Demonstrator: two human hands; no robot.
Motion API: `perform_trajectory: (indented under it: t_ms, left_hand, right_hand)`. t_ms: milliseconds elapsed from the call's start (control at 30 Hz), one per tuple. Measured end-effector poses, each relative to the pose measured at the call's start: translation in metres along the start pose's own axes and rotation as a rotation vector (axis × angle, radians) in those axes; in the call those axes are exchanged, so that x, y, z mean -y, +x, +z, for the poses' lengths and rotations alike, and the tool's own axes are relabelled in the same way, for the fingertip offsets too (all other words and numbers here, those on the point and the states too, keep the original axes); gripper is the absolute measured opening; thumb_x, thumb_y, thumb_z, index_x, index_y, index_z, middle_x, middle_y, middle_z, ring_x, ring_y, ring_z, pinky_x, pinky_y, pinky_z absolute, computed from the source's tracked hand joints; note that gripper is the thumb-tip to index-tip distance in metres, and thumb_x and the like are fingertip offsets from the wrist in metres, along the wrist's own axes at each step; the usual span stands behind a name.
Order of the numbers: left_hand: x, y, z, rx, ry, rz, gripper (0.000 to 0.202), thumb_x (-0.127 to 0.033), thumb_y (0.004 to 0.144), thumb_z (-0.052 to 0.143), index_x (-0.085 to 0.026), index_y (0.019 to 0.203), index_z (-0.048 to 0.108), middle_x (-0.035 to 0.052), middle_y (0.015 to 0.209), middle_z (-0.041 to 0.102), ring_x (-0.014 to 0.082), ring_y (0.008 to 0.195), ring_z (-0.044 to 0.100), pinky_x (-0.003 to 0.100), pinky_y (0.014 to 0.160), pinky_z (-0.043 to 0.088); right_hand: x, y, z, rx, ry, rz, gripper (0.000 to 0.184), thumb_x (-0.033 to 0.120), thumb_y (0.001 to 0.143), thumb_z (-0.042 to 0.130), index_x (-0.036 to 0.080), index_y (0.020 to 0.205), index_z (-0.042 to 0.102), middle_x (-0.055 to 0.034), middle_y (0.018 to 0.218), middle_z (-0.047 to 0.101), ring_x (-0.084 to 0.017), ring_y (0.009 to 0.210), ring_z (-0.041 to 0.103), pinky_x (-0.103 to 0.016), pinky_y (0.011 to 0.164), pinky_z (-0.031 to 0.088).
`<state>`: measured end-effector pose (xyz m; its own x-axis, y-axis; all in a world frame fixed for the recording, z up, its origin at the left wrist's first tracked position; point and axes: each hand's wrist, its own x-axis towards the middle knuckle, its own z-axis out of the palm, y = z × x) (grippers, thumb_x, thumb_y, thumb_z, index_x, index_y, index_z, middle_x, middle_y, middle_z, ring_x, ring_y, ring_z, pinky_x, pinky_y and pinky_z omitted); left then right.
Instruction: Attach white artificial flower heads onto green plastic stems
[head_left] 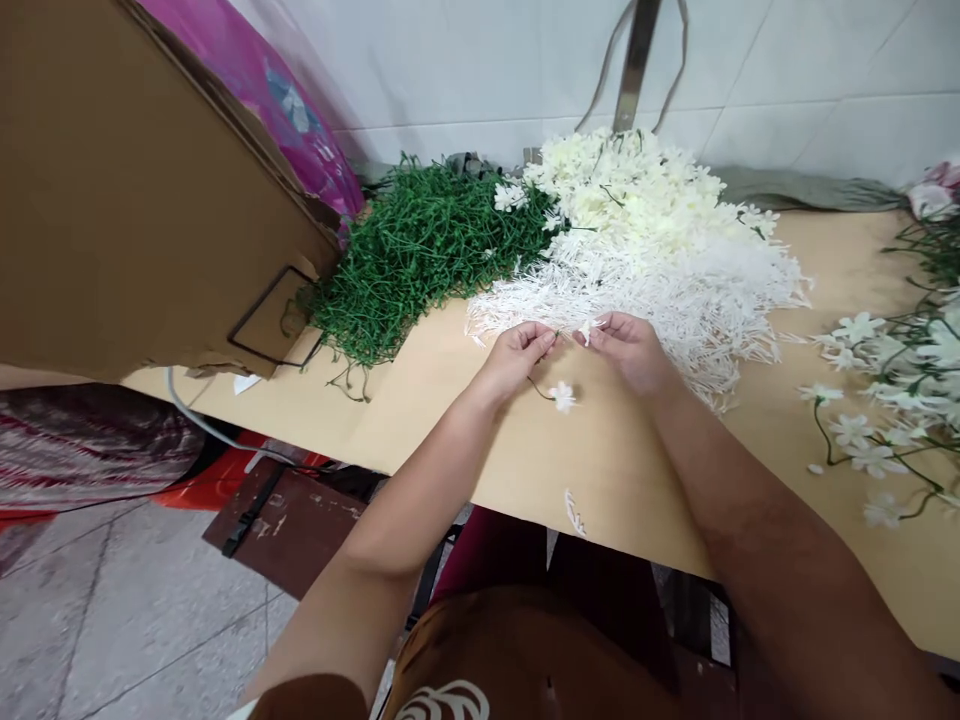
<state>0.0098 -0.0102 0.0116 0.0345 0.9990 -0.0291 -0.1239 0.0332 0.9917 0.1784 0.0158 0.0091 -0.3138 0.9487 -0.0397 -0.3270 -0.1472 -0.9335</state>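
Note:
My left hand [519, 356] pinches a thin green artificial flower stem, whose white flower [562, 396] hangs below the fingers over the paper-covered table. Close beside it, my right hand [631, 350] is closed on a small white artificial flower piece [587, 330] near the stem's tip. Whether the piece touches the stem is too small to tell. Just behind both hands lies a heap of thin white plastic strands [637, 290]. Cream-white flower heads [630, 190] are piled behind that, and a mound of green stems [427, 240] is to the left.
A large cardboard box [150, 200] stands at the left, with a purple plastic bag [277, 100] behind it. Assembled white flowers [900, 390] lie at the right. A small white strand piece [574, 512] rests near the table's front edge. A tiled wall [465, 70] is at the back.

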Motion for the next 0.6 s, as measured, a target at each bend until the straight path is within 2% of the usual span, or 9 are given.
perform_trajectory:
  t_ms: [100,200,600]
  left_hand:
    - [-0.0001,0.0007,0.0048,0.043,0.037,-0.040,0.027,-0.034,0.068,0.078,-0.014,0.064,0.060,-0.0038,0.055,0.054,0.0061,0.053,0.044,0.021,0.055,0.035]
    - [0.0001,0.0035,0.0067,0.026,0.065,-0.054,0.024,-0.030,0.068,0.077,-0.014,0.064,0.061,-0.0026,0.058,0.057,0.0067,0.054,0.046,0.022,0.057,0.036]
    - [0.0034,0.0028,0.0028,0.065,0.104,-0.019,0.028,-0.039,0.062,0.079,-0.015,0.065,0.064,-0.0004,0.064,0.064,0.0096,0.061,0.053,0.025,0.066,0.042]
  right_hand:
    - [0.0032,-0.0016,0.0012,0.080,0.013,0.046,0.043,0.042,0.047,0.090,0.018,0.066,0.061,0.0028,0.063,0.063,-0.010,0.060,0.057,-0.025,0.062,0.046]
    - [0.0035,-0.0018,0.0010,0.142,-0.010,0.090,0.041,0.041,0.049,0.090,0.017,0.067,0.062,0.0018,0.063,0.064,-0.011,0.062,0.059,-0.024,0.062,0.045]
    - [0.0018,-0.0010,-0.0022,0.161,-0.071,0.104,0.041,0.042,0.052,0.088,0.016,0.069,0.062,0.0009,0.066,0.064,-0.011,0.061,0.056,-0.024,0.059,0.042]
